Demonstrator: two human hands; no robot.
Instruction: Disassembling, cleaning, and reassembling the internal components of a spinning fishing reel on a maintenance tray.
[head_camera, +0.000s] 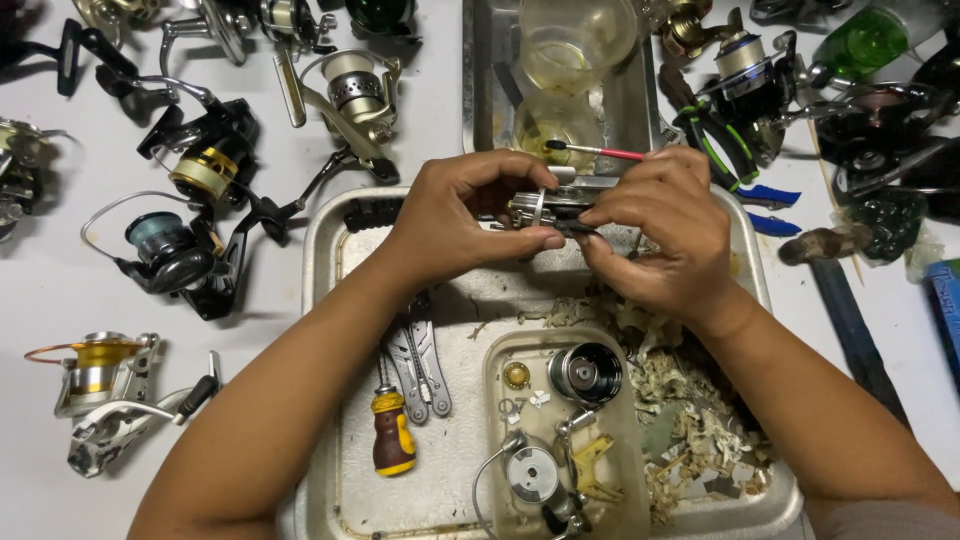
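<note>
Left hand (455, 215) and right hand (655, 235) both pinch a small reel body (548, 208) above the metal tray (325, 250), probably mid-disassembly; next move needs a steady grip.

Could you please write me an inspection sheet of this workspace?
Surface: white table with a metal tray in front.
Job's things: small metal reel part held over the tray.
Clutter: fishing reels around; screwdriver, pliers, shavings and clear tub of parts in tray.
Grippers: left hand and right hand both grip the part.
Cables: nothing seen.
Surroundings: second tray with cups, cotton swab.
</note>
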